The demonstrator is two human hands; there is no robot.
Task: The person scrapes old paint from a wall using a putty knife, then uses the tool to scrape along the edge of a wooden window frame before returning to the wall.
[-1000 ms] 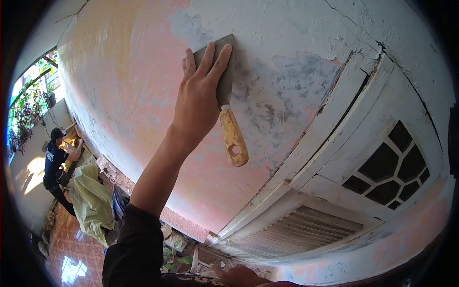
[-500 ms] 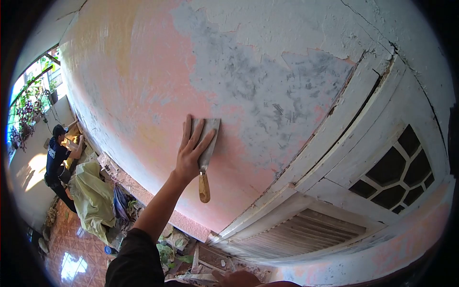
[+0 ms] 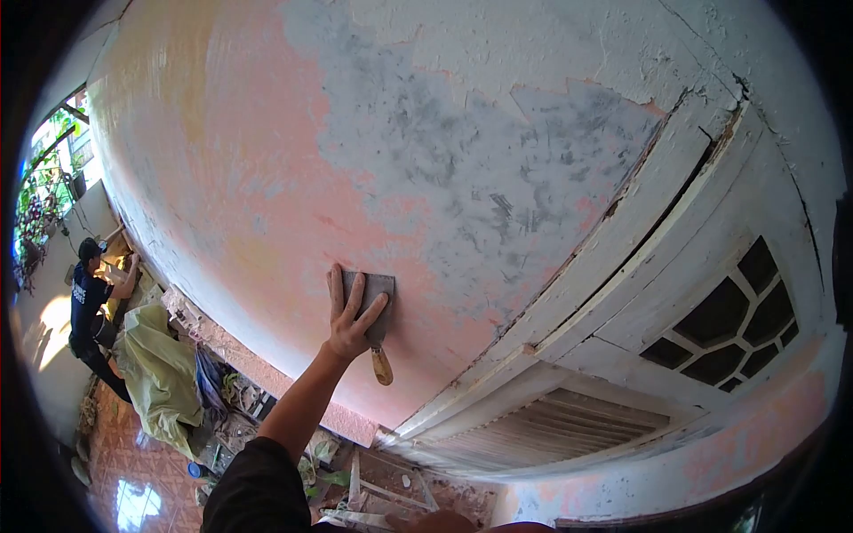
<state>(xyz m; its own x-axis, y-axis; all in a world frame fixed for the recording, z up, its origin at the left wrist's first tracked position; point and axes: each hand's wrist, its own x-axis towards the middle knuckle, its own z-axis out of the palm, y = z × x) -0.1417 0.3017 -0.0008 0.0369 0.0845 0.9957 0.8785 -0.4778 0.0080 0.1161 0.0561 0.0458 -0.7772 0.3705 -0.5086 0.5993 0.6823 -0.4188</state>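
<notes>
My left hand point(image 3: 349, 324) reaches up from the lower left and holds a putty knife point(image 3: 381, 365) against the wall. Its fingers are spread over the wide metal blade, pressing it toward the pink surface. The wooden handle sticks out below the palm, pointing down and slightly right. Around the blade the wall point(image 3: 267, 186) is pink, with patchy grey and white above and yellowish streaks at left. At the bottom edge, partly cut off, is a skin-toned shape that looks like my right hand point(image 3: 434, 521); its fingers do not show clearly.
A white wooden frame point(image 3: 569, 333) with louvres point(image 3: 569, 422) and a latticed opening point(image 3: 733, 324) borders the wall at right. At far left, another person point(image 3: 93, 306) works near a draped cloth point(image 3: 158, 369). Debris and plants lie along the wall's foot beside the tiled floor point(image 3: 147, 466).
My left hand and the putty knife have moved down the wall, and the blade lies at a changed angle. The whole view has shifted slightly.
</notes>
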